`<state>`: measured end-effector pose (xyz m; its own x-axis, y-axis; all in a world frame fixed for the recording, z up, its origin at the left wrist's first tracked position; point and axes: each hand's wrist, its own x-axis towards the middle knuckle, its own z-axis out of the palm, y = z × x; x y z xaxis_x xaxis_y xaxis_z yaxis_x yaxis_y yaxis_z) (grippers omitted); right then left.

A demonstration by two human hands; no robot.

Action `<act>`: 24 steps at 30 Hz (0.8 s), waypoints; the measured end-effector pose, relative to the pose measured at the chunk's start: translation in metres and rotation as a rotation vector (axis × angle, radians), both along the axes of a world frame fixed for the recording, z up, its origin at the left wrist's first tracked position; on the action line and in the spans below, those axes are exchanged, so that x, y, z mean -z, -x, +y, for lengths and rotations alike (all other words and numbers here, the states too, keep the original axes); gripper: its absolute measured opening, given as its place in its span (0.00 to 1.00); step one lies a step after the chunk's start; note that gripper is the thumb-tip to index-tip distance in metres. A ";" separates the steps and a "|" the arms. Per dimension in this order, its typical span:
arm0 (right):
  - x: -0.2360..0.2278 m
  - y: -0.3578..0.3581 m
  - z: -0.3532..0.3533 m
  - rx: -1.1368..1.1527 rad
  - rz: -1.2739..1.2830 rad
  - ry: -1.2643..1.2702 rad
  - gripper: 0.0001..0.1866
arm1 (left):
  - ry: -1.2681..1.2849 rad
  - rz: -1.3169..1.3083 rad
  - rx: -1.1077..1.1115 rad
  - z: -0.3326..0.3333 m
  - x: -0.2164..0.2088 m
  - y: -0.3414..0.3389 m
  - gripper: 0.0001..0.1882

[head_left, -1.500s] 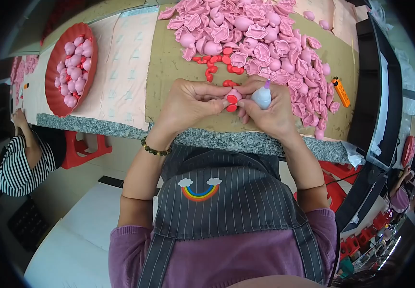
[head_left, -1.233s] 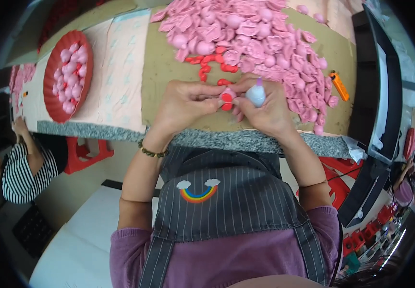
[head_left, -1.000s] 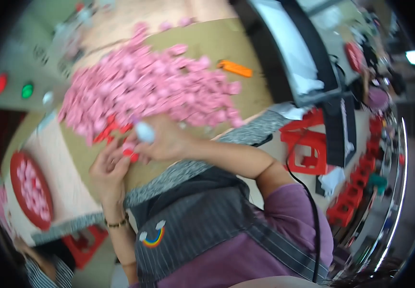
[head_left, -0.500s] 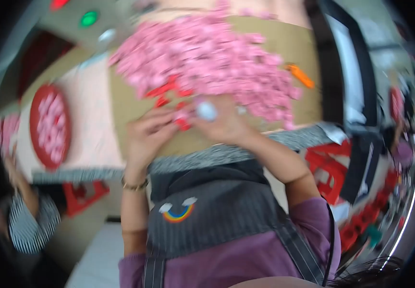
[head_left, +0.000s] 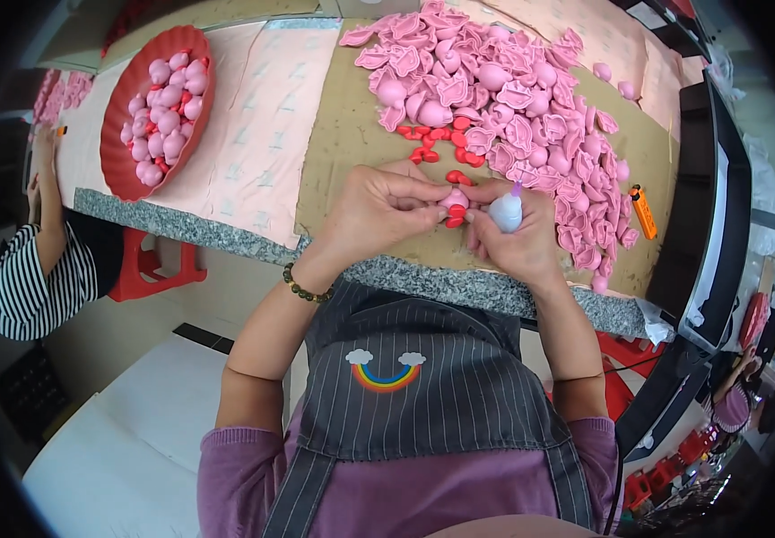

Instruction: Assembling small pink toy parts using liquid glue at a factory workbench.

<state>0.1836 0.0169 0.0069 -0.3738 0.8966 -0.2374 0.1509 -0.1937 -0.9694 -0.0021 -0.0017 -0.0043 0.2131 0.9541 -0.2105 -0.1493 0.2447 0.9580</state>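
Left hand [head_left: 370, 208] and right hand [head_left: 524, 240], fingertips pinching 1 small pink piece [head_left: 453, 202] over the bench [head_left: 387, 273]!
Rounded and smooth, this piece, with a bright red part [head_left: 456, 215] on its near side; the right hand also grips a pale blue, purple-tipped bottle [head_left: 506, 214]. Brown cardboard [head_left: 338, 121] covers the granite-edged bench; a pink heap [head_left: 515, 94] spreads beyond, a red bowl [head_left: 115, 125] sits well left, and a red stool [head_left: 128, 269] stands on the floor [head_left: 235, 314].

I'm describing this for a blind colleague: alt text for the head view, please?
A person's left hand and right hand pinch a pink and red piece; the right also holds a pale blue bottle. Beyond lies a heap of pink parts; a red bowl of pieces sits at left.
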 end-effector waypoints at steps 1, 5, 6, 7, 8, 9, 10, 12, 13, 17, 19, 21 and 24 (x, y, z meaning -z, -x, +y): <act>0.002 0.000 -0.001 0.013 0.019 -0.024 0.09 | -0.005 -0.001 0.001 0.000 -0.001 0.000 0.11; 0.004 0.001 -0.003 0.019 0.043 -0.087 0.10 | 0.007 0.026 0.002 0.000 -0.002 0.000 0.11; 0.004 0.001 -0.003 0.016 0.042 -0.084 0.10 | 0.010 0.025 -0.001 0.000 -0.002 0.000 0.11; 0.004 0.001 -0.003 0.015 0.025 -0.090 0.10 | -0.010 0.026 -0.004 0.000 -0.002 -0.001 0.12; 0.003 0.001 -0.003 0.015 0.007 -0.095 0.10 | -0.030 0.027 -0.006 0.000 -0.002 -0.001 0.12; 0.004 0.001 -0.002 0.014 0.007 -0.092 0.10 | -0.027 0.027 -0.007 0.000 -0.001 -0.001 0.12; 0.004 0.001 -0.002 0.012 0.014 -0.093 0.10 | -0.028 0.024 -0.009 0.000 -0.001 -0.001 0.12; 0.003 0.002 -0.002 0.013 0.017 -0.092 0.10 | -0.027 0.019 -0.007 0.000 0.000 -0.001 0.11; 0.002 0.002 -0.002 0.021 0.017 -0.082 0.09 | -0.026 0.022 -0.008 0.001 0.000 -0.001 0.11; 0.002 0.002 -0.001 0.036 0.013 -0.052 0.09 | -0.011 0.042 -0.007 0.002 -0.001 -0.002 0.11; 0.003 0.003 -0.002 0.041 0.020 -0.052 0.08 | -0.005 0.035 -0.012 0.002 -0.001 -0.002 0.11; 0.003 0.002 -0.001 0.047 0.026 -0.052 0.08 | 0.001 0.026 -0.015 0.003 0.000 -0.002 0.11; -0.002 0.002 0.003 0.036 0.008 -0.020 0.08 | -0.014 0.048 -0.012 0.005 -0.002 -0.003 0.11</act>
